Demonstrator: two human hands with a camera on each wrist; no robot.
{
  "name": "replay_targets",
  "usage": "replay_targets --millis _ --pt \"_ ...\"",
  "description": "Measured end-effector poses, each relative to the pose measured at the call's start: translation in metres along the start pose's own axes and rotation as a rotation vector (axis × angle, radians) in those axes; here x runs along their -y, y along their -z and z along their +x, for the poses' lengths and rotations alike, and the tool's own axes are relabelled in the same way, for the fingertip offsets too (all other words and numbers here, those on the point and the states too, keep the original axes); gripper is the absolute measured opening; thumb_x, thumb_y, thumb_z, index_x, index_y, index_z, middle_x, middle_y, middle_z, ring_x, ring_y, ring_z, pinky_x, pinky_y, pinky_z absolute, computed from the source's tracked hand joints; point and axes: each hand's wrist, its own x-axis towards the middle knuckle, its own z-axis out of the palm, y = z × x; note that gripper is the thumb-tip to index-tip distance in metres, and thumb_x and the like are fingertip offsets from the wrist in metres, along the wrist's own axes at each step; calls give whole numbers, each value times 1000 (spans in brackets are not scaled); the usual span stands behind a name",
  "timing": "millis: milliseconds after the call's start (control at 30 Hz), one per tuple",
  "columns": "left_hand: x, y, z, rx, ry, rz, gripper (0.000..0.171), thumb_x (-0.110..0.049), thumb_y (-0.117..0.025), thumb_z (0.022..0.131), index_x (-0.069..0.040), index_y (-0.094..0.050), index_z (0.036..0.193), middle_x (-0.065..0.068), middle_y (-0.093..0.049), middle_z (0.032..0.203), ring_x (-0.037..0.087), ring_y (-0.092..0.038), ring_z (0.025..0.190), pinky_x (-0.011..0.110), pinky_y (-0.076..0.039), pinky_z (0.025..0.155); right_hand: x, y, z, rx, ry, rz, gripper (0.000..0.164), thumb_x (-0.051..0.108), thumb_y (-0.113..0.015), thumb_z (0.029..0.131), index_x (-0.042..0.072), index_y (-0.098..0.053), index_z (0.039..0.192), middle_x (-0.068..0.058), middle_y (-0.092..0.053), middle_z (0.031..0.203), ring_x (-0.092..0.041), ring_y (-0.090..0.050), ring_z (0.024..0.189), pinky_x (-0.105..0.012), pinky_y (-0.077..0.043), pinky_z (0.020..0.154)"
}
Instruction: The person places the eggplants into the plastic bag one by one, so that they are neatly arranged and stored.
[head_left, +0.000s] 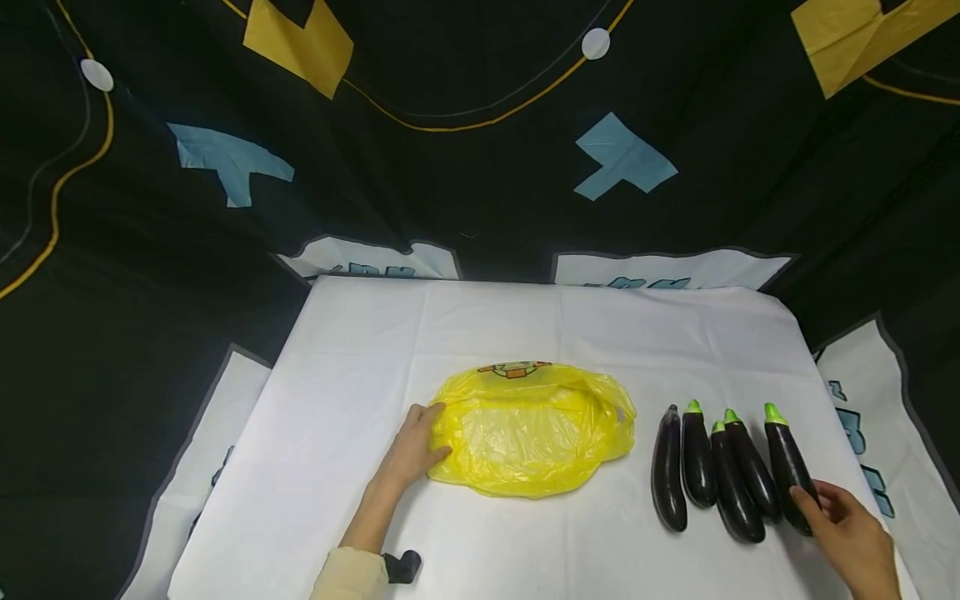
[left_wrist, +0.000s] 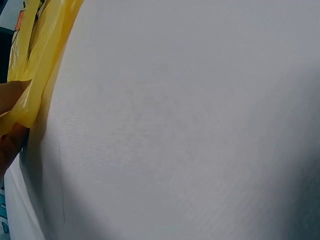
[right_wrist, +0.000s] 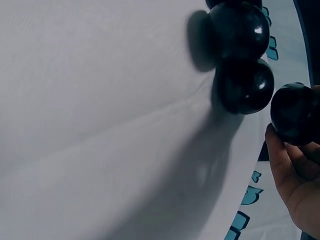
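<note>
A yellow plastic bag [head_left: 525, 433] lies spread on the white-covered table with its mouth open toward me. My left hand [head_left: 412, 446] pinches the bag's left edge; in the left wrist view a fold of the bag [left_wrist: 37, 95] passes between thumb and finger. At the right, my right hand [head_left: 855, 533] grips the lower end of the rightmost eggplant [head_left: 787, 467], a dark one with a green cap. In the right wrist view that eggplant [right_wrist: 295, 114] sits between thumb and fingers, apart from its neighbours. Several other eggplants [head_left: 697, 458] lie side by side just left of it.
White cloth covers the table [head_left: 360, 358]. Behind it hangs a black curtain [head_left: 465, 192] with blue and yellow shapes. A small black object [head_left: 402, 567] shows beside the left sleeve [head_left: 351, 575]. The table's right edge runs close to the right hand.
</note>
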Motion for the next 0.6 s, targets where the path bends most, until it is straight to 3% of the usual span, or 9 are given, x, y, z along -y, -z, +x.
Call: replay_targets --millis 167,367,600 --pt "-1 1 0 1 14 -16 73 -14 -79 76 -5 -44 140 10 -45 114 20 -51 96 38 -47 87 7 1 -1 -17 31 13 76 58 -50 89 -8 -46 127 -27 -56 106 -35 -53 92 -36 -38 63" --pt "-2 1 -1 4 18 -19 73 -14 -79 77 -6 -43 140 9 -44 115 21 -51 98 37 -47 88 18 1 -5 -33 59 43 73 57 -54 87 -5 -51 124 -24 -60 105 -22 -54 79 -27 -39 54" --pt "-3 3 0 8 4 -18 74 -14 -79 76 -5 -43 140 9 -44 114 20 -51 96 37 -47 86 37 -3 -12 -25 54 90 73 56 -54 87 -4 -51 127 -24 -60 109 -26 -56 85 -27 -39 55"
